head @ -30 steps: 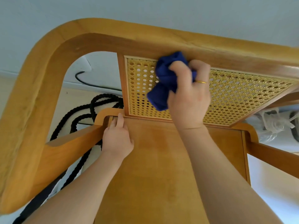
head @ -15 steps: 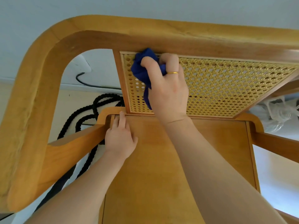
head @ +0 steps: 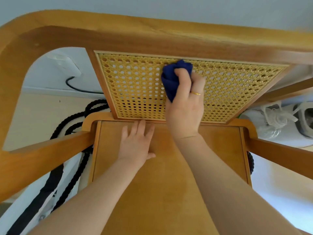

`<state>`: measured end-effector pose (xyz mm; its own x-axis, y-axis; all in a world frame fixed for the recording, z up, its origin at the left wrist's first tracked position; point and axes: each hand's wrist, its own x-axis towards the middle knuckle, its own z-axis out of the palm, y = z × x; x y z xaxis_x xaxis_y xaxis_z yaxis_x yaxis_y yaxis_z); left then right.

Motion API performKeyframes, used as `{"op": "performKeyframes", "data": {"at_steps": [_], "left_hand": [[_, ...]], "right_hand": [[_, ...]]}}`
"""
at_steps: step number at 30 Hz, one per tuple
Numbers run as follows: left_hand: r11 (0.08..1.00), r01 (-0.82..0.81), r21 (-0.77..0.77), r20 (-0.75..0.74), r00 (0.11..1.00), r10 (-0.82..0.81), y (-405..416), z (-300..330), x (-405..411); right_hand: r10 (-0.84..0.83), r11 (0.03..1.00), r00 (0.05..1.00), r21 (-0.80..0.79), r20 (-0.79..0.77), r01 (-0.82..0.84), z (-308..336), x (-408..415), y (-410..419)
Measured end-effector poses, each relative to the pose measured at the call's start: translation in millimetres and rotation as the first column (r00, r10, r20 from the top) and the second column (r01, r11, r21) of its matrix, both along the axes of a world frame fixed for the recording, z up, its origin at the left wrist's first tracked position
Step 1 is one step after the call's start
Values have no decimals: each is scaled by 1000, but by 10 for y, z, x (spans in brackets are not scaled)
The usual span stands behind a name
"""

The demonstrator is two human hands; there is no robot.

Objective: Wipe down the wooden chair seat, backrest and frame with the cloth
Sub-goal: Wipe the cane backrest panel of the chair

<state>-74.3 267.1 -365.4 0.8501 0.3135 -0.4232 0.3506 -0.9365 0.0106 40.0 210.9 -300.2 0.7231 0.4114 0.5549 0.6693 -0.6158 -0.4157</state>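
I look down on a wooden chair with a flat seat (head: 169, 192), a woven cane backrest panel (head: 135, 85) and a curved top rail (head: 152, 34). My right hand (head: 185, 106) grips a bunched dark blue cloth (head: 172, 78) and presses it against the cane near the panel's upper middle. My left hand (head: 137, 143) lies flat on the seat, its straight fingers reaching the back edge under the cane. Side rails (head: 42, 160) run out at left and right.
A thick black braided rope (head: 74, 126) lies on the floor at the left behind the chair. A white plug with a black cable (head: 67, 65) sits on the wall. White sneakers (head: 279, 119) lie at the right on the floor.
My right hand has carried the cloth from the cane panel's top left corner rightward to its upper middle. My left hand has slid right along the seat's back edge.
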Motion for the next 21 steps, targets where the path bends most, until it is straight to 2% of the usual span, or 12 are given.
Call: {"op": "performKeyframes", "data": {"at_steps": [3,6,7,10,12,16,19,21], "left_hand": [[998,48,-34,-25,998,-49,-70,-10,48],[998,-14,-55,-49,999,11,-220,-39,44],[998,-36,-57,-61,998,33,-262,-50,45],[996,-68,-62,-77,995,63,-303,-72,50],[994,-80,-71,-64,995,75,-293,-76,46],[981,-151,-124,-10,988,151,-287,-66,73],[984,-140,-106,-3,990,141,-298,-68,73],[989,-122,-87,-22,993,120,-293,-65,77]], "right_hand": [[98,983,988,-166,121,-78,73,109,-90],[134,945,975,-319,177,-72,180,375,-458],[102,947,986,-317,132,-55,210,459,-618],[-129,969,973,-231,-189,83,227,652,-1015],[-148,972,971,-206,-185,109,201,669,-1092],[-6,987,997,-164,-74,-7,165,434,-746],[196,955,981,-224,-8,-193,166,177,-319],[241,943,970,-241,27,-228,221,174,-187]]}}
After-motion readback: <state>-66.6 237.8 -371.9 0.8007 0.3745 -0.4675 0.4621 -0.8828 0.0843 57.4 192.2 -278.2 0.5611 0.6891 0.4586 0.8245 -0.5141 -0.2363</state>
